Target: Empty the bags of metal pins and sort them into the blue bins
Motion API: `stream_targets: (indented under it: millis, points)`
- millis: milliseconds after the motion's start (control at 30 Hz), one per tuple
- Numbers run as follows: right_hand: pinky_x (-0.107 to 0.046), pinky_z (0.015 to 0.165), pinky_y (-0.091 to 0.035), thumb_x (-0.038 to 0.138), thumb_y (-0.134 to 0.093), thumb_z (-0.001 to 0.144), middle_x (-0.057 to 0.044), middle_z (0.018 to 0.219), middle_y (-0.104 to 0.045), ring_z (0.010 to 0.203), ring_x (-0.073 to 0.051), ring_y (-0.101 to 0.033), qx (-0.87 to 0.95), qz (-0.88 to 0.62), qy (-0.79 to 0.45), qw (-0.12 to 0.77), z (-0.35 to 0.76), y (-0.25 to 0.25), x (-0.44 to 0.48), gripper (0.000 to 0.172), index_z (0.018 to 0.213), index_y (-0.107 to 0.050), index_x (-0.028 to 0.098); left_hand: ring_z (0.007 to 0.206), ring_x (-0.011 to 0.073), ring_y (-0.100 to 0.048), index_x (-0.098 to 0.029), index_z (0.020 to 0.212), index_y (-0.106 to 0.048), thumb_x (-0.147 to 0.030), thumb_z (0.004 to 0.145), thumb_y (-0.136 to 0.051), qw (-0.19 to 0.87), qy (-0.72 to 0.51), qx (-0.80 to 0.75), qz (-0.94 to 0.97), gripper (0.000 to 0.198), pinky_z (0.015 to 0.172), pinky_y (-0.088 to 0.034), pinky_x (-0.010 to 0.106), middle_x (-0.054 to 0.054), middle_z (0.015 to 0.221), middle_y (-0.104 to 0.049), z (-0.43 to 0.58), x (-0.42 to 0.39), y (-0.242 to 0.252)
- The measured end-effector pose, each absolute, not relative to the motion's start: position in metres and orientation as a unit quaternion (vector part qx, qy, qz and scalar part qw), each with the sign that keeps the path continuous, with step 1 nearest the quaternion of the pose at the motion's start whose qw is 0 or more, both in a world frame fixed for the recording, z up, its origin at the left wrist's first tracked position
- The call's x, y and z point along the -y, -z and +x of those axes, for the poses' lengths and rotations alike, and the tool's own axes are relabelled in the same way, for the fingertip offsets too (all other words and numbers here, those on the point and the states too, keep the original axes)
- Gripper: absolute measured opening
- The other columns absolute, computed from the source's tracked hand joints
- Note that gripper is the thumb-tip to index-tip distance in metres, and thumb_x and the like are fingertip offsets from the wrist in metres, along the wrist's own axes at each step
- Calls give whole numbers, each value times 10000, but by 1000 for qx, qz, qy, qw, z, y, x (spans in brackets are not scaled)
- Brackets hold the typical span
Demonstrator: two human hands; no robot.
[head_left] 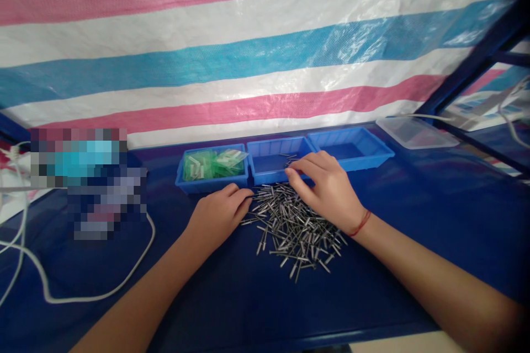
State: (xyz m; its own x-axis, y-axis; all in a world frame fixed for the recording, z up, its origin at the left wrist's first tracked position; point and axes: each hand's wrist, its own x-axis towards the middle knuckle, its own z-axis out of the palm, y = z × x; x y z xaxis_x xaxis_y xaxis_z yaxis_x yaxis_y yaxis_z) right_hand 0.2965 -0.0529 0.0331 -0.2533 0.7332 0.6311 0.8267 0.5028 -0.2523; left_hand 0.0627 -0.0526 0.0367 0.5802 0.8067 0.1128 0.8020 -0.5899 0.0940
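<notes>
A loose pile of silver blind rivets [296,226] with thin dark stems lies on the blue tabletop between my hands. At its left edge my left hand [221,209] is closed, with thumb and forefinger pinching a rivet whose stem just shows. My right hand [325,185] reaches over the pile to the front rim of the middle blue bin [271,162]. Its thumb and forefinger are pinched together, and a dark bit of a rivet shows at the tips. A few rivets [289,155] lie inside that bin, partly behind the fingers.
The left blue bin [211,181] holds small green-tinted plastic packets [215,164]. A right-hand blue bin [356,162] adjoins the middle one. Further right lies a clear plastic lid [416,132]. A white cable [95,299] loops across the left side. Striped sheeting [248,66] hangs behind.
</notes>
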Motion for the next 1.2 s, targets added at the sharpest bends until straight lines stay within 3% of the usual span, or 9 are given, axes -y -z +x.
stream_targets:
  millis: [200, 433, 667, 1033, 1200]
  points:
    - [-368, 738, -398, 244, -488, 896, -56, 799, -634, 772, -204, -533, 804, -465, 0, 370, 288, -35, 68, 161, 833, -624, 184, 830, 150, -623, -202, 953, -634, -306, 952, -394, 41, -75, -445, 891, 261, 714, -466, 238, 44, 988, -615, 66, 52, -36]
    - [-364, 753, -400, 208, -497, 886, -47, 792, -641, 770, -196, -540, 806, -457, -30, 375, 285, -36, 70, 141, 823, -621, 183, 830, 154, -621, -235, 1042, -627, -310, 969, -371, 84, -76, -446, 888, 277, 751, -462, 247, 33, 920, -633, 66, 48, -36]
    - [-356, 753, -397, 199, -505, 880, -43, 785, -643, 768, -192, -544, 814, -451, -58, 362, 281, -33, 72, 137, 802, -617, 186, 826, 153, -614, -244, 1004, -617, -315, 955, -418, 85, -62, -429, 897, 217, 742, -460, 247, 19, 946, -598, 66, 48, -38]
    - [-336, 738, -397, 201, -511, 884, -39, 787, -646, 748, -175, -533, 832, -444, -74, 326, 277, -28, 73, 149, 796, -630, 190, 776, 153, -586, -188, 974, -542, -266, 974, -354, -14, -19, -446, 895, 204, 654, -468, 243, 36, 976, -544, 72, 54, -31]
    - [-353, 744, -407, 311, -565, 869, -59, 910, -651, 840, -208, -540, 852, -425, -69, 298, 273, -25, 77, 163, 951, -640, 193, 799, 175, -559, -167, 953, -516, -245, 987, -284, -76, -37, -446, 891, 247, 655, -464, 254, 49, 923, -530, 74, 62, -45]
